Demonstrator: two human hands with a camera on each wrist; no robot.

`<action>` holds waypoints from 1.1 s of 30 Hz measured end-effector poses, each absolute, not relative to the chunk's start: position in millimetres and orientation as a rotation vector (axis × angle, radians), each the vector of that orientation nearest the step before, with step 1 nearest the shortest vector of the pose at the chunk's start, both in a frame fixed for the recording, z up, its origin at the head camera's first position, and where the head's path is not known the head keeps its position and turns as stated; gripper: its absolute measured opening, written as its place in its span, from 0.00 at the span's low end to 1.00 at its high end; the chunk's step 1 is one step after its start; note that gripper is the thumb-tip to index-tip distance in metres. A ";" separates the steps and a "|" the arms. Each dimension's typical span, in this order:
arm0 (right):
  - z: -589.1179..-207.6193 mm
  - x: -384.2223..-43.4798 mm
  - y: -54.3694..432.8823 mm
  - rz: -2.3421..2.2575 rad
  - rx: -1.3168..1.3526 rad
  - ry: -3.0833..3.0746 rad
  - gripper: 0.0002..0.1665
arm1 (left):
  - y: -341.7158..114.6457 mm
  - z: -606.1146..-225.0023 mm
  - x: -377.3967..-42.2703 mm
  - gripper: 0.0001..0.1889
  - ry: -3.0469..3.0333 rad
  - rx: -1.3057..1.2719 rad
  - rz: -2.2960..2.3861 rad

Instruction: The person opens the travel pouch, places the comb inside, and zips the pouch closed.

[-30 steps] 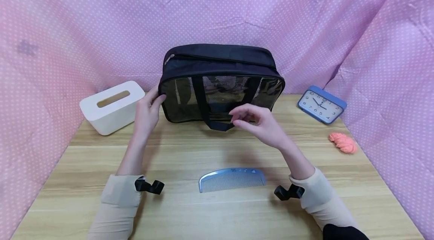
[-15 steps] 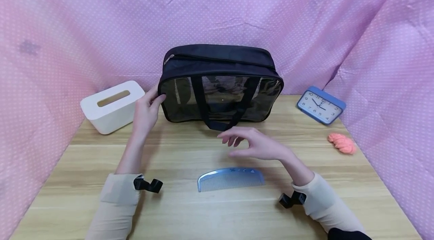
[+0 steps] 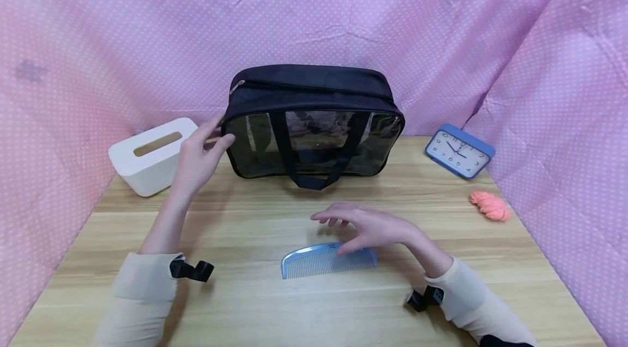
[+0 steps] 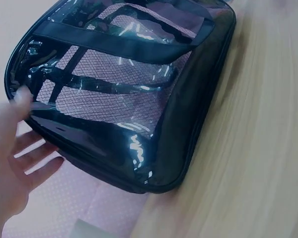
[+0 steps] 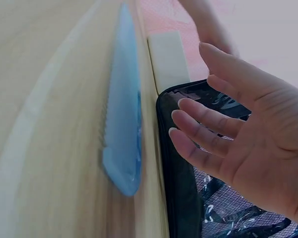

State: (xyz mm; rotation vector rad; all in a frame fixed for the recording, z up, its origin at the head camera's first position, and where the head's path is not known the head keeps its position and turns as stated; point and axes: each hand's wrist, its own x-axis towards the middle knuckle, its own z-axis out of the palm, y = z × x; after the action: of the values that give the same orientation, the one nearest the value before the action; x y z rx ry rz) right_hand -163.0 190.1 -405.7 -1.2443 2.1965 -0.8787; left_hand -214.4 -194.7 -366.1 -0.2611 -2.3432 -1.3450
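Observation:
A black zippered bag with clear panels stands upright at the back, its dark handle strap hanging down in front. My left hand is at the bag's left side, thumb by the front edge and the other fingers extended along the side; the left wrist view shows the fingers loose and spread at the bag's rim. A blue comb lies on the table, teeth toward me. My right hand hovers over it with nothing held, thumb overlapping the comb's right part. The right wrist view shows relaxed, parted fingers beside the comb.
A white tissue box stands left of the bag, close to my left wrist. To the right are a blue alarm clock and a pink yarn skein. Polka-dot pink cloth walls the table's back and sides.
My right hand has come away from the bag's handle strap, down toward the comb. My left fingers have loosened from the bag's side, and the hand has shifted slightly left.

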 end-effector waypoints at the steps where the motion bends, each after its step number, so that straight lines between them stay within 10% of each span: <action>1: -406.3 -162.7 190.2 -0.864 -1.248 2.197 0.46 | -195.2 -362.4 -214.4 0.25 -2.331 -0.269 -1.346; 33: -420.0 -154.9 186.1 -0.556 -1.232 2.227 0.59 | -156.0 -264.5 -271.2 0.21 -2.506 -0.585 -1.098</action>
State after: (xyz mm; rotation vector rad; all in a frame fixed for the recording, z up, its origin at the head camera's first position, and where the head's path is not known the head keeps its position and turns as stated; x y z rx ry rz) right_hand -154.9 186.1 -420.0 -1.2317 2.2268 -0.5557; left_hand -271.2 -156.0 -264.5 -0.5851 -2.5058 -1.0976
